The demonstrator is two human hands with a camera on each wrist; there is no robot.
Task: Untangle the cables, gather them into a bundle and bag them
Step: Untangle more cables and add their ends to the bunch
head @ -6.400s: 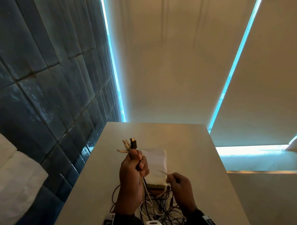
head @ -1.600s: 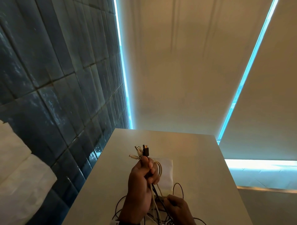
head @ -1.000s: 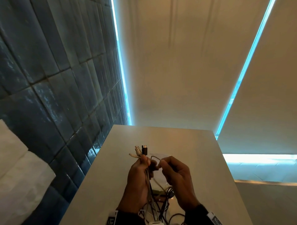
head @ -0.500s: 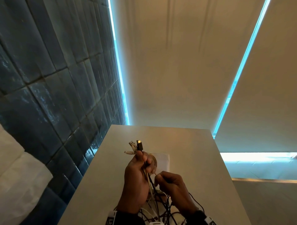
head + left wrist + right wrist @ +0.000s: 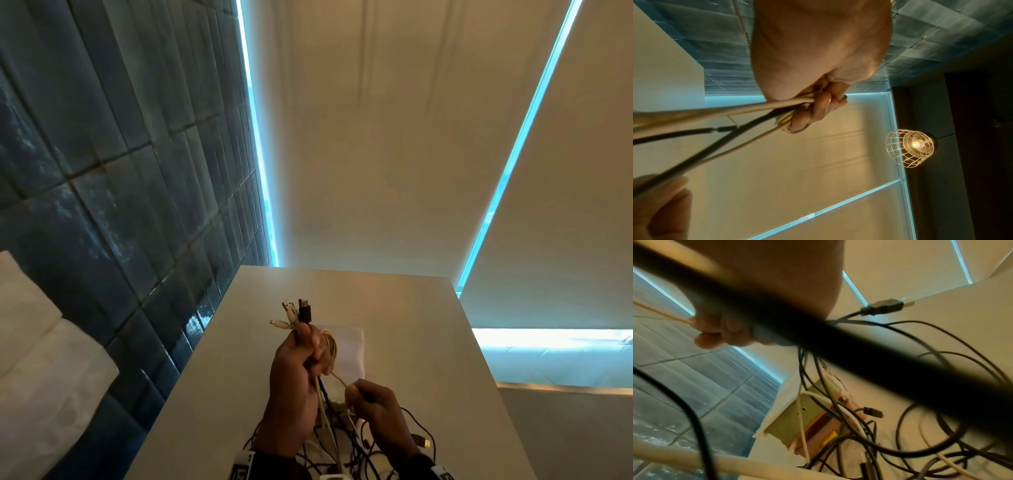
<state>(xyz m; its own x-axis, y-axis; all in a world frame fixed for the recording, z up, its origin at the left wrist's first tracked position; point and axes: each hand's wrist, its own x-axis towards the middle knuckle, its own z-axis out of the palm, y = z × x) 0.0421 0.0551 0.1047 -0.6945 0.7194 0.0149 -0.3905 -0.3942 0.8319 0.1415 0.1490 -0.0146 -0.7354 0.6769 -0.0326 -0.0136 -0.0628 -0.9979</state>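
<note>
My left hand (image 5: 301,373) is raised over the table and grips several cable ends; white and black plugs (image 5: 296,313) stick up above the fist, and a looped cream cable (image 5: 331,344) hangs round its fingers. The left wrist view shows those fingers (image 5: 818,110) curled round cream and black cords. Lower and to the right, my right hand (image 5: 371,401) pinches a thin cream cable (image 5: 339,378) that runs up to the left fist. A tangle of black and white cables (image 5: 342,448) lies on the table under both hands. A white bag (image 5: 349,346) lies flat behind the hands.
The pale table (image 5: 428,342) runs away from me, with a dark tiled wall (image 5: 120,205) along its left edge. A black USB plug (image 5: 419,440) rests at the right of the tangle. A small cardboard box (image 5: 809,415) sits among the cables. A caged lamp (image 5: 910,147) hangs overhead.
My right hand came up to the left fist a second ago, then drew down and right along the cream cable. The left hand has kept its grip on the plug ends.
</note>
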